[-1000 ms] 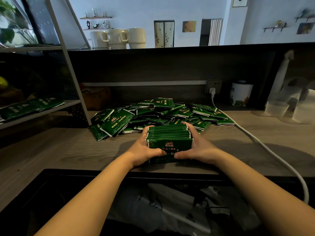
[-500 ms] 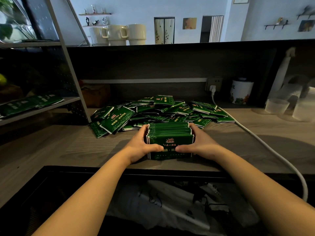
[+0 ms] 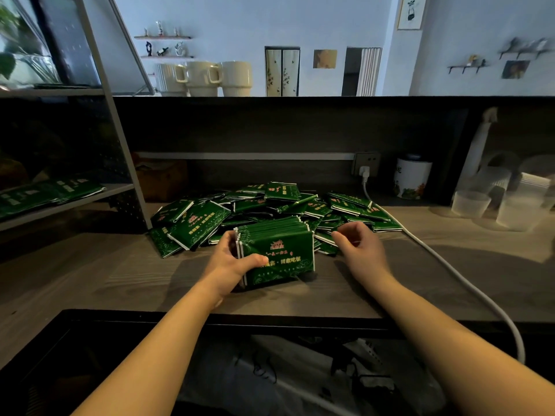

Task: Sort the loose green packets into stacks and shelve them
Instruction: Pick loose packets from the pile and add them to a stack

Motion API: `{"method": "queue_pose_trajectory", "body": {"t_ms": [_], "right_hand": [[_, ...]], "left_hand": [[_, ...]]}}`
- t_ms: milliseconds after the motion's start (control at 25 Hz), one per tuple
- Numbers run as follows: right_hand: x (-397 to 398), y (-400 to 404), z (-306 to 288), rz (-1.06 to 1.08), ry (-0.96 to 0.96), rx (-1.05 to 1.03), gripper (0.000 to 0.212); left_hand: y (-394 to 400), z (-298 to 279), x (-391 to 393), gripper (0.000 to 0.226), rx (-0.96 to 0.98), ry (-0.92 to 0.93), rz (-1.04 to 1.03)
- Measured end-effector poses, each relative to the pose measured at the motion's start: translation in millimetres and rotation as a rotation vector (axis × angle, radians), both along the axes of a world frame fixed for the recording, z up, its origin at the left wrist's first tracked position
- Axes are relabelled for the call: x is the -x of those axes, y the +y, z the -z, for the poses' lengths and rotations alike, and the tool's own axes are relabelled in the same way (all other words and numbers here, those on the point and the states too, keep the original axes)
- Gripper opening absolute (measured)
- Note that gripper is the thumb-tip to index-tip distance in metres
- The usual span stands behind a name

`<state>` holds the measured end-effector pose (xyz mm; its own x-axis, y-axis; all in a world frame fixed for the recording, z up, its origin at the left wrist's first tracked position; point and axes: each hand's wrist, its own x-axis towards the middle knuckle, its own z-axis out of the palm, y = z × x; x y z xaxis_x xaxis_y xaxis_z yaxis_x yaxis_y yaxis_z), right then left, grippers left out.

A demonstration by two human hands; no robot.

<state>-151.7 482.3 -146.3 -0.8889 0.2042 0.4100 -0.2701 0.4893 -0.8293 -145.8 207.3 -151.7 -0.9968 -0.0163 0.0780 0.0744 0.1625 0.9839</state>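
Note:
A thick stack of green packets [image 3: 277, 250] stands on edge on the wooden counter [image 3: 120, 274], tilted a little. My left hand [image 3: 231, 262] grips its left end, thumb across the front face. My right hand [image 3: 359, 247] hovers just right of the stack, fingers loosely curled, holding nothing and apart from it. Behind lies a heap of loose green packets [image 3: 270, 205]. More green packets [image 3: 45, 193] lie flat on the shelf [image 3: 90, 199] at the left.
A white power cable [image 3: 450, 271] runs from the wall socket [image 3: 365, 166] down the counter's right side. A white canister [image 3: 411, 178] and clear plastic cups [image 3: 492, 205] stand at the back right. Cream mugs [image 3: 204, 78] sit on the upper ledge. A dark open bin [image 3: 300, 370] lies below the counter's front edge.
My right hand has let go of the stack and drawn off to the right. The left hand alone now holds the stack, which has tipped slightly.

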Motion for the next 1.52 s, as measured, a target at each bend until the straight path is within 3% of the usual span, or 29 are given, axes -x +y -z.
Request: {"method": "queue_pose_trajectory", "body": {"t_ms": [160, 400, 520, 680, 920, 1120, 1240, 1400, 1520], "right_hand": [[22, 14, -6, 0.114, -0.072, -0.365, 0.03], [43, 17, -5, 0.058, -0.125, -0.447, 0.041], [49, 17, -5, 0.065, -0.105, -0.421, 0.035], [50, 15, -2, 0.108, 0.051, -0.569, 0.024], [35, 15, -9, 0.144, 0.208, -0.654, 0.011], [11, 27, -14, 0.073, 0.139, -0.68, 0.011], [-1, 29, -19, 0.113, 0.212, -0.48, 0.009], [-14, 20, -34, 0.133, 0.302, 0.041, 0.009], [-22, 12, -43, 0.065, 0.185, 0.483, 0.011]], "left_hand": [[1, 4, 2, 0.101, 0.009, -0.004, 0.014], [-1, 5, 1, 0.122, -0.023, -0.015, 0.047], [-1, 3, 1, 0.128, -0.004, -0.007, 0.06], [-1, 2, 2, 0.133, -0.005, -0.017, 0.067], [-1, 3, 3, 0.12, -0.024, 0.0, 0.051], [-1, 6, 6, 0.105, -0.009, 0.0, 0.035], [0, 6, 5, 0.105, 0.024, 0.002, 0.021], [0, 4, 3, 0.114, 0.054, -0.002, 0.014], [1, 3, 3, 0.098, 0.071, -0.012, 0.001]]}}
